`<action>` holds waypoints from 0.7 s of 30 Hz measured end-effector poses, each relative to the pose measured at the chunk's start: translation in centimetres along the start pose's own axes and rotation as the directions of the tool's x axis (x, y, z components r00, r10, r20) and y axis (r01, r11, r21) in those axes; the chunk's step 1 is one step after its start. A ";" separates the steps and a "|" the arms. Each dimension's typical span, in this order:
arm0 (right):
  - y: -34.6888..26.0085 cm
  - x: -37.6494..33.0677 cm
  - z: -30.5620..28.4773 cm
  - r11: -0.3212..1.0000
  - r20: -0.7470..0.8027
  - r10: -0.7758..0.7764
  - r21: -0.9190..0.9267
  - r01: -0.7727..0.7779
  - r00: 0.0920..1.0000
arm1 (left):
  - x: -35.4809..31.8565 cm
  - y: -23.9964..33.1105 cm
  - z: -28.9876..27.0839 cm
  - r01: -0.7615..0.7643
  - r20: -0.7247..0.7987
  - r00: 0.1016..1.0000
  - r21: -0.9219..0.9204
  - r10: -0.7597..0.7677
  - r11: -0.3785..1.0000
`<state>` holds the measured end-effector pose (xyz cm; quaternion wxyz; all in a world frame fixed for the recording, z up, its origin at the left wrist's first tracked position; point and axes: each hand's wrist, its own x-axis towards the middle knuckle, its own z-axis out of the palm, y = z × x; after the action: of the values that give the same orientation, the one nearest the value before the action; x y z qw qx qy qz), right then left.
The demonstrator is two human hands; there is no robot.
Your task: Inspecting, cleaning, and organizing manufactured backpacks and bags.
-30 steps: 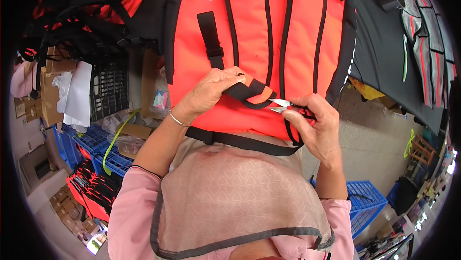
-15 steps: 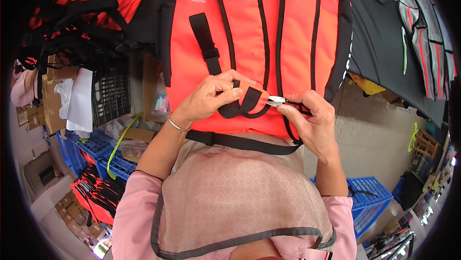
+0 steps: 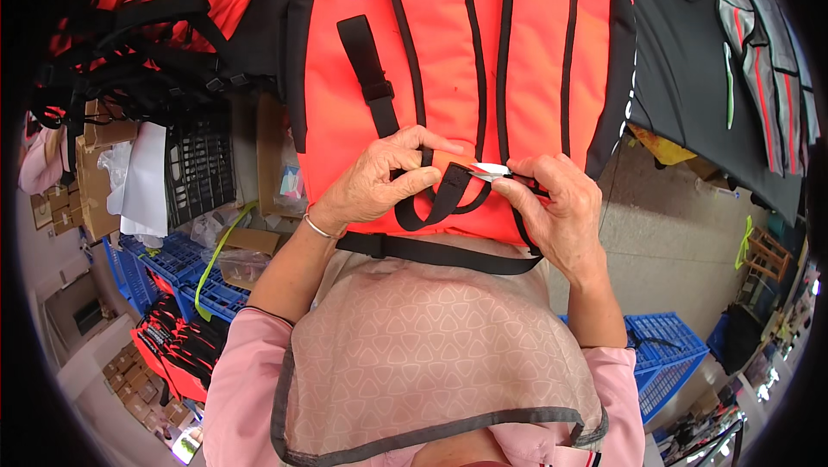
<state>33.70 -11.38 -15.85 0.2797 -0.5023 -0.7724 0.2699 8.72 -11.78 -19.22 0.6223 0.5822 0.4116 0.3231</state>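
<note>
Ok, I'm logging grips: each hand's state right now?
Left hand: closed, pinching the orange tab.
Right hand: closed around the silver-bladed snips.

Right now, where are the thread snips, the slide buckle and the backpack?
Thread snips (image 3: 492,169): head view, on the silver blades.
Slide buckle (image 3: 377,90): head view, on its black body.
Backpack (image 3: 453,62): head view, on its orange fabric.

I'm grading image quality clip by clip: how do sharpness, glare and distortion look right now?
In the head view, the hands and red backpack look fairly sharp; in the head view, the small snips show whitish glare on their blades; toward the head view's rim, fisheye distortion seems to tilt the stacked boxes, black fills the corners, and a bright patch at lower left looks washed out.
</note>
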 end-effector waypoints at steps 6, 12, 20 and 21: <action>0.2 0.0 0.1 1.000 0.010 0.013 0.026 -0.013 1.000 | 0.0 -0.1 0.0 -0.007 0.003 1.000 0.020 0.007 1.000; 0.4 0.1 0.2 0.999 0.014 0.013 0.030 -0.014 1.000 | 0.0 -0.2 -0.1 -0.028 0.020 0.999 0.043 0.027 0.999; -0.1 -0.3 0.1 0.999 -0.007 0.005 -0.037 -0.005 1.000 | 0.0 0.2 0.5 -0.029 0.002 1.000 0.110 0.029 0.994; -0.2 -0.4 0.2 0.999 -0.029 0.013 -0.045 -0.014 0.999 | 0.0 0.2 0.8 -0.033 0.006 0.999 0.111 0.032 0.993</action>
<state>33.59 -11.81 -15.94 0.2774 -0.5176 -0.7708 0.2468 9.48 -12.12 -18.99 0.5844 0.6234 0.4180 0.3084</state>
